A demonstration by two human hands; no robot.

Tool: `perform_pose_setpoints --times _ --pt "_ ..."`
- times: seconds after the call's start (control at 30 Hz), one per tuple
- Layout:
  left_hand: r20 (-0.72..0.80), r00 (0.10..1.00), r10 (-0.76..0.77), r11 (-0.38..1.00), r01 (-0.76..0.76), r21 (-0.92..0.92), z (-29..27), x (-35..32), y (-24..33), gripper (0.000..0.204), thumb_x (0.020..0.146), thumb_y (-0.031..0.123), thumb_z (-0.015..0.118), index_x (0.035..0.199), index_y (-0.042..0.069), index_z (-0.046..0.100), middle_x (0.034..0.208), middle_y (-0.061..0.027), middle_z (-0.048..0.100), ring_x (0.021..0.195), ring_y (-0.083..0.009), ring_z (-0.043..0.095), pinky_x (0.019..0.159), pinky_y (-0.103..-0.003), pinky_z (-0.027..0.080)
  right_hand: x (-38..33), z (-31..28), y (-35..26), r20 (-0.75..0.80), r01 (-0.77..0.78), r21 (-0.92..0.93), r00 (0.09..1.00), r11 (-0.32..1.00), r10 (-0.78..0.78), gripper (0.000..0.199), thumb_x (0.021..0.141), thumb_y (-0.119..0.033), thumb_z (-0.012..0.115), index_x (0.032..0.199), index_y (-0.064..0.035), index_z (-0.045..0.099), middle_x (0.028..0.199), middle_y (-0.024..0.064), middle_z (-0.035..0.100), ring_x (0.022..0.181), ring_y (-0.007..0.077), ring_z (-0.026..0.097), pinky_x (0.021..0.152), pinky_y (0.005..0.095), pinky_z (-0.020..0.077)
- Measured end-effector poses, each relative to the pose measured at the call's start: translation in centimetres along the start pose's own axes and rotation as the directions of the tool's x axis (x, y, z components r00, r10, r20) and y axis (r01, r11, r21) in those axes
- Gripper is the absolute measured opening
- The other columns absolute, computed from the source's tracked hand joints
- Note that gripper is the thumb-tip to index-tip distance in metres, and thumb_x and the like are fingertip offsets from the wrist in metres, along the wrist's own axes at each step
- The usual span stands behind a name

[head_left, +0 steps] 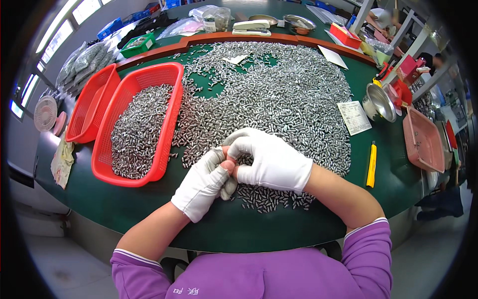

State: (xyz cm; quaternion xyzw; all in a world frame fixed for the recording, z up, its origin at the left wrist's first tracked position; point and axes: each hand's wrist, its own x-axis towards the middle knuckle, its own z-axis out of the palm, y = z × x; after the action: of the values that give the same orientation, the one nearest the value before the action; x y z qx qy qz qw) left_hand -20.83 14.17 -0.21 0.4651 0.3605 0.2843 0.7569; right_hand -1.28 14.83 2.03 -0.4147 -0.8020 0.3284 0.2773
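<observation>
A wide spread of several small silvery metal pieces covers the green table. My left hand and my right hand both wear white gloves with open fingertips. They meet just in front of me at the near edge of the pile, fingertips pinched together. Whatever lies between the fingertips is too small to tell. A red mesh basket to the left holds many of the same metal pieces.
A second red basket stands beside the first at the left. A steel bowl, a paper slip, a yellow utility knife and a pink tray sit at the right. Staplers, bags and bins line the far edge.
</observation>
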Motion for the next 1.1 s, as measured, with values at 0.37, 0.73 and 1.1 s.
perform_pose_setpoints --times 0.37,0.73,1.1 --pt "0.054 0.999 -0.001 0.99 0.009 -0.141 -0.6 0.3 0.0 0.037 0.091 0.04 0.067 0.108 0.01 0.053 0.088 0.001 0.059 0.067 -0.0047 0.048 0.057 -0.018 0.037 0.8 -1.5 -0.1 0.027 0.357 -0.46 0.921 0.813 -0.389 0.012 0.074 -0.011 0.071 0.084 -0.0062 0.065 0.09 0.007 0.066 0.078 0.0282 0.064 0.065 0.038 0.0526" --pt "0.029 0.999 -0.036 0.963 0.042 -0.266 -0.6 0.5 0.0 0.02 0.096 0.026 0.061 0.107 0.01 0.056 0.088 0.0002 0.062 0.064 -0.0038 0.048 0.056 -0.017 0.038 -0.1 -0.8 3.4 -0.122 -0.059 -0.63 0.992 0.774 -0.023 0.015 0.079 -0.021 0.068 0.091 -0.0127 0.069 0.089 0.008 0.063 0.085 0.0291 0.063 0.075 0.0405 0.0516" --pt "0.044 0.999 -0.026 0.956 0.037 -0.29 -0.7 0.4 0.1 0.018 0.097 0.026 0.059 0.106 0.01 0.056 0.088 0.0004 0.06 0.065 -0.0043 0.047 0.057 -0.017 0.037 0.0 -1.1 3.0 -0.15 -0.134 -0.634 0.987 0.762 0.049 0.012 0.079 -0.022 0.069 0.081 -0.0111 0.065 0.084 0.0084 0.061 0.084 0.0287 0.062 0.075 0.0402 0.05"
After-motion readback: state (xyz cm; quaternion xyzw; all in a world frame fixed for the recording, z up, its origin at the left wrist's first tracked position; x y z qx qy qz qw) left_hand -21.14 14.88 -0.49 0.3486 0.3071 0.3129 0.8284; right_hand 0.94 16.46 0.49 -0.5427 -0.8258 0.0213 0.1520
